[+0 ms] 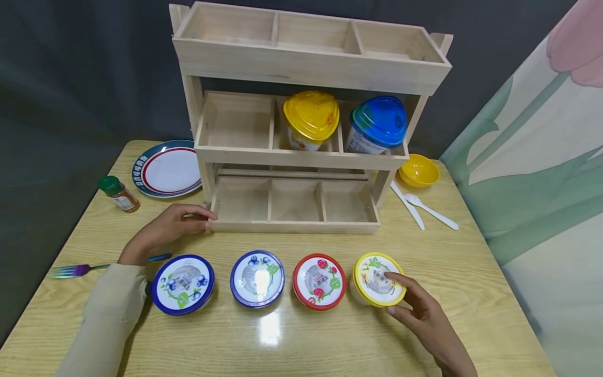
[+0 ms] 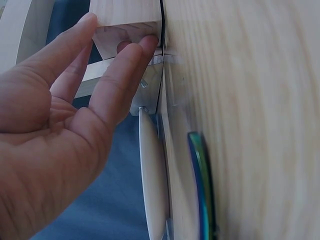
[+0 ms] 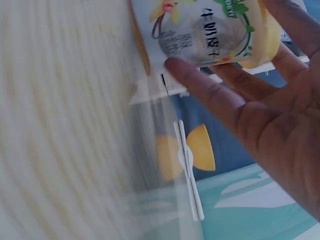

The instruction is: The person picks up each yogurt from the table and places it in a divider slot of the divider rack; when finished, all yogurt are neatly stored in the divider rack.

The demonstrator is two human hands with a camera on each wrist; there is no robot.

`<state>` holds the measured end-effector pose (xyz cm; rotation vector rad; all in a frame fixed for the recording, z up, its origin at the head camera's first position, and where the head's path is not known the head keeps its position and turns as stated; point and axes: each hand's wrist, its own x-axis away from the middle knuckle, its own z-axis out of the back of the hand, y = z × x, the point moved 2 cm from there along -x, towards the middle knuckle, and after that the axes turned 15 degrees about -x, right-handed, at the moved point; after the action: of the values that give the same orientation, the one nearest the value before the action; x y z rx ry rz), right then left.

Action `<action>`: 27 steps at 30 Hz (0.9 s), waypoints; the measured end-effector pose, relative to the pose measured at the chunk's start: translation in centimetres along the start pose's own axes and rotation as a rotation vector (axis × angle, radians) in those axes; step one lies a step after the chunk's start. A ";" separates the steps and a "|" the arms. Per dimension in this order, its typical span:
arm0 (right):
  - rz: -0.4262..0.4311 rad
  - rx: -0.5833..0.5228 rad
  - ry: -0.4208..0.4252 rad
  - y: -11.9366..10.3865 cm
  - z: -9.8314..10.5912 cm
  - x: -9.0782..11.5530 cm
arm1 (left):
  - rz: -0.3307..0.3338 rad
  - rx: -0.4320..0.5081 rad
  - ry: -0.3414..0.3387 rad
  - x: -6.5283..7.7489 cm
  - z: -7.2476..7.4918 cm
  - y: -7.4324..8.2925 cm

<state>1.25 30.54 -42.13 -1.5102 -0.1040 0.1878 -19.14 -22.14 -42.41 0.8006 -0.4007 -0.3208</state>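
My right hand [image 1: 426, 311] holds the yogurt cup with a yellow lid [image 1: 379, 277], its thumb low at the side and a finger over the lid. In the right wrist view the thumb presses the printed wall of that cup [image 3: 202, 32]. My left hand [image 1: 165, 230] touches the front left corner of the lowest tray of a wooden rack [image 1: 297, 228]. Seen from the left wrist, its fingers lie fairly straight at the tray's end [image 2: 127, 32]. To the left of the held cup stand a red-lidded cup [image 1: 319, 281] and two blue-lidded cups [image 1: 257, 278], [image 1: 182, 284].
On the rack's middle shelf sit a yellow tub [image 1: 311, 118] and a blue tub [image 1: 378, 124]. A plate [image 1: 171, 170], a green-capped spice jar [image 1: 120, 195] and a fork [image 1: 77, 270] lie left. At right are a yellow bowl [image 1: 418, 170], a white knife [image 1: 409, 207] and a spoon [image 1: 432, 211].
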 end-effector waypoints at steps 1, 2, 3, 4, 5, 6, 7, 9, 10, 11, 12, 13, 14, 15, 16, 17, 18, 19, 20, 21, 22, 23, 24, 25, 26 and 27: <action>0.008 0.011 0.015 -0.1 0.1 0.0 | 0.003 0.001 -0.001 0.0 0.0 0.0; 0.013 0.019 0.031 -0.3 0.3 0.0 | 0.006 -0.001 -0.001 0.0 0.0 0.1; 0.018 0.027 0.050 -0.5 0.4 0.0 | 0.008 0.000 -0.001 0.0 0.0 0.1; 0.021 0.033 0.069 -0.7 0.6 0.0 | 0.007 0.000 -0.001 0.0 0.0 0.1; 0.023 0.033 0.090 -0.9 0.8 0.0 | 0.009 0.002 -0.002 0.0 0.0 0.1; 0.026 0.037 0.109 -1.1 1.0 0.0 | 0.005 0.004 -0.002 0.0 0.0 0.2; 0.031 0.036 0.126 -1.4 1.2 0.0 | 0.005 0.007 -0.003 -0.1 0.1 0.2; 0.045 0.028 0.153 -1.9 1.5 0.0 | -0.003 0.011 -0.003 -0.1 0.1 0.2; 0.054 0.022 0.161 -2.1 1.8 -0.1 | -0.008 0.012 -0.003 -0.1 0.0 0.2; 0.062 0.012 0.167 -2.3 2.0 -0.1 | -0.011 0.013 -0.001 -0.2 0.0 0.1; 0.069 0.001 0.172 -2.6 2.1 -0.2 | -0.016 0.014 -0.001 -0.2 0.0 0.1; 0.074 -0.011 0.176 -2.8 2.3 -0.3 | -0.017 0.014 0.000 -0.2 0.0 0.0; 0.077 -0.017 0.182 -3.0 2.4 -0.4 | -0.020 0.012 0.001 -0.3 0.0 0.0; 0.079 -0.024 0.187 -3.3 2.5 -0.5 | -0.023 0.012 0.001 -0.3 0.0 -0.1; 0.082 -0.024 0.191 -3.5 2.6 -0.6 | -0.025 0.010 0.002 -0.3 0.0 -0.1; 0.085 -0.026 0.194 -3.8 2.7 -0.7 | -0.027 0.010 0.002 -0.3 0.0 -0.1; 0.088 -0.027 0.198 -4.0 2.8 -0.8 | -0.028 0.009 0.002 -0.3 0.0 -0.2; 0.094 -0.025 0.200 -4.3 2.9 -1.0 | -0.029 0.009 0.004 -0.3 0.0 -0.2; 0.102 -0.024 0.202 -4.6 2.9 -1.2 | -0.033 0.010 0.005 -0.3 0.0 -0.2; 0.110 -0.025 0.201 -4.9 3.0 -1.4 | -0.036 0.011 0.005 -0.2 0.0 -0.2; 0.120 -0.025 0.199 -5.3 3.1 -1.5 | -0.037 0.013 0.007 -0.2 -0.1 -0.1; 0.129 -0.021 0.198 -5.6 3.2 -1.7 | -0.038 0.016 0.007 -0.2 -0.1 -0.1; 0.138 -0.017 0.198 -5.9 3.2 -1.9 | -0.039 0.017 0.008 -0.2 -0.1 -0.1; 0.147 -0.011 0.198 -6.3 3.3 -2.1 | -0.041 0.017 0.009 -0.2 -0.1 -0.1; 0.155 -0.006 0.197 -6.6 3.3 -2.3 | -0.041 0.017 0.010 -0.2 -0.1 -0.1; 0.165 0.000 0.197 -7.0 3.4 -2.5 | -0.040 0.017 0.010 -0.2 0.0 -0.1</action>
<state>-1.44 33.02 -34.87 -1.5296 0.1778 0.1697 -19.31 -22.11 -42.57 0.8272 -0.3791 -0.3506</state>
